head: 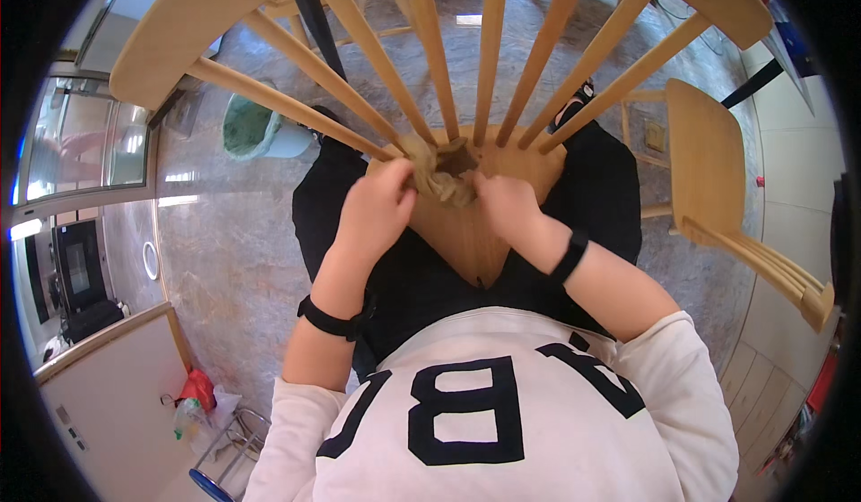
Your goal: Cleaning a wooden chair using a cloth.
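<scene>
A crumpled, yellowish-brown thin bag or cloth point(436, 178), its exact material unclear, is stretched into a ring over the wooden chair seat point(461, 233), with a dark hollow in its middle. My left hand point(380, 203) pinches its left side between thumb and fingers. On the opposite side, my right hand point(508, 206) grips the edge, the fingertips partly hidden. Seat and hands are between my legs, and the chair's spindles point(490, 58) rise just beyond them towards the curved backrest point(195, 24).
A pale bucket with a green liner point(252, 129) is on the floor at the left. Another wooden chair point(707, 159) stands at the right. A red bag point(197, 389) and a metal-legged stool with a blue edge point(210, 485) are at the lower left.
</scene>
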Tool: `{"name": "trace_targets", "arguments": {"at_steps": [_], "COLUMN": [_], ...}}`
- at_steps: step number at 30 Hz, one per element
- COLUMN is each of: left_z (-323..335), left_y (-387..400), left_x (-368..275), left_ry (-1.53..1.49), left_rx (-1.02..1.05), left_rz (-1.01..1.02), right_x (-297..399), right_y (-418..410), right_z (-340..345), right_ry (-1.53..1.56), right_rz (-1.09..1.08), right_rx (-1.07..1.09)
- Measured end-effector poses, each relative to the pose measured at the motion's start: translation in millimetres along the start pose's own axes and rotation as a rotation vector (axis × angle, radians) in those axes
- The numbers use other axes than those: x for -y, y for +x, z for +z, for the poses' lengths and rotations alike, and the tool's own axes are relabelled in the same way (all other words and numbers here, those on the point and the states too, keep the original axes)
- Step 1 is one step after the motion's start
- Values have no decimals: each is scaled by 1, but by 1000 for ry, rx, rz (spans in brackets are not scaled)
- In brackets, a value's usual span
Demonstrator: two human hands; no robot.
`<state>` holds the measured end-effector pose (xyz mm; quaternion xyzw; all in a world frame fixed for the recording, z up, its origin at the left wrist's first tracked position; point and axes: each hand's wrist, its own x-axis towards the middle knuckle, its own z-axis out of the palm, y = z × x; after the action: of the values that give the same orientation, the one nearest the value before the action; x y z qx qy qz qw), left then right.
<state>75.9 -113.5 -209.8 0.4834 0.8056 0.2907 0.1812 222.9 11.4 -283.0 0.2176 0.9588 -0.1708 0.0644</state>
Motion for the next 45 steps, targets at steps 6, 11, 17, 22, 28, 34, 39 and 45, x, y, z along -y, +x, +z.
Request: {"name": "trace_targets", "arguments": {"at_steps": [6,11,17,22,28,34,39,45], "left_z": [41,48,50,55,72,80,80,54], "left_y": [-16,-16,-9,-7,4,29,25,22], "left_x": [8,8,10,15,8,12,8,-9], "left_ry": [174,204,223,248,241,269,278,243], "left_rx": [490,537,403,427,417,271,258,169], "left_rz": [169,200,107,117,144,15,-74,-115], "right_x": [-15,6,4,19,-5,0,-30,-36], "right_y": [39,38,49,27,45,48,55,33], "right_z": [45,74,36,62,96,72,53,-17], "right_ry": [-39,36,204,47,11,-8,-28,11], "right_rz": [134,374,270,60,368,344,320,350], "right_rx": [242,501,362,163,-9,9,101,-15]}}
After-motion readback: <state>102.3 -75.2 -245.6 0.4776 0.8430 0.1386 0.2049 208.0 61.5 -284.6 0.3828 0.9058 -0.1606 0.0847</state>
